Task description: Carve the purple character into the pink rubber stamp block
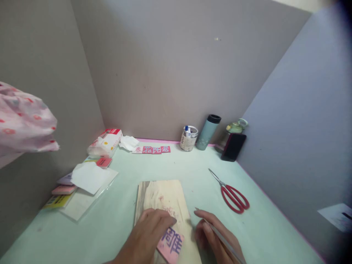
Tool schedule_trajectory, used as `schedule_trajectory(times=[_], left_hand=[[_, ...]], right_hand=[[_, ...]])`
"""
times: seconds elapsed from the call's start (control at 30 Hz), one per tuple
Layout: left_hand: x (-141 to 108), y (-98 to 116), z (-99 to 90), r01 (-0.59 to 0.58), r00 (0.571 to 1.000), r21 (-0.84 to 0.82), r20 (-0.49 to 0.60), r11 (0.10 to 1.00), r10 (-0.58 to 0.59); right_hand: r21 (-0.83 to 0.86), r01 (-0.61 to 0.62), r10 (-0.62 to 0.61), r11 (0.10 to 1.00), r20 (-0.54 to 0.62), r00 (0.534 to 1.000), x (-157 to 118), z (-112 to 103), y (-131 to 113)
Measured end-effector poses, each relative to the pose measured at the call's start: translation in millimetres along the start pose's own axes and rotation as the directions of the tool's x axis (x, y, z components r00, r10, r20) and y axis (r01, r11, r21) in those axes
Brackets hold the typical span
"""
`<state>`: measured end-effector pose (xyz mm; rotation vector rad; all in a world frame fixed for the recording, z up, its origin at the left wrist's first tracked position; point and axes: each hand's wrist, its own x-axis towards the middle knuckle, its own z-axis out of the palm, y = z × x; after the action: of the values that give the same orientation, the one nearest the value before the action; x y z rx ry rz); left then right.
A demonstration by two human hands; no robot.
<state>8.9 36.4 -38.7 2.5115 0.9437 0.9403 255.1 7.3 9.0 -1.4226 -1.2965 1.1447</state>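
Observation:
A pale wooden board [176, 194] lies on the green tabletop. On its lower part rests a pink card [172, 246] with blue characters, slightly turned. My left hand [150, 233] lies over the board and the card's left edge, its fingers curved and pressed together on the card. To the right of the board, my right hand [216, 234] holds a thin pale tool [225, 242] like a pen or carving knife, its tip pointing up and left. Reddish marks show on the board above the card.
Red-handled scissors [233, 198] lie at the right. Behind stand a pen can [189, 139], a teal bottle [208, 134] and a phone [233, 147]. Character cards [152, 150] line the back. Papers [89, 176] and a tissue pack [108, 141] sit left.

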Motion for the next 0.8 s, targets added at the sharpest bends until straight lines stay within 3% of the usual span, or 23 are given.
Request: schedule_trajectory(times=[0.07, 0.17, 0.2, 0.37, 0.57, 0.8], left_hand=[[0.2, 3.4, -4.1, -0.023, 1.0, -0.001, -0.01, 1.0, 0.023], [1.8, 12.4, -10.3, -0.013, 0.999, -0.03, -0.031, 0.999, 0.012], [2.6, 15.7, -11.9, 0.012, 1.0, -0.042, -0.017, 0.999, -0.013], [5.0, 26.0, -14.2, 0.131, 0.99, -0.092, 0.066, 0.987, -0.125], [1.5, 25.4, -10.3, 0.189, 0.98, -0.027, 0.071, 0.982, -0.186], [3.5, 28.2, -12.0, 0.225, 0.971, -0.041, 0.09, 0.974, -0.221]], right_hand=[[-0.048, 0.08, -0.082, 0.996, -0.044, 0.996, -1.9, 0.6, -0.6], [-0.108, 0.289, -0.292, 0.951, -0.019, 0.956, -2.3, 1.7, -4.4], [-0.112, 0.308, -0.312, 0.945, -0.017, 0.95, -2.1, 2.0, -5.9], [-0.105, 0.209, -0.21, 0.972, 0.003, 0.978, -5.1, 4.8, -14.3], [-0.072, 0.113, -0.115, 0.991, -0.029, 0.993, -14.5, 16.2, -20.1], [-0.112, 0.243, -0.242, 0.963, 0.025, 0.97, -14.4, 23.9, -14.9]])
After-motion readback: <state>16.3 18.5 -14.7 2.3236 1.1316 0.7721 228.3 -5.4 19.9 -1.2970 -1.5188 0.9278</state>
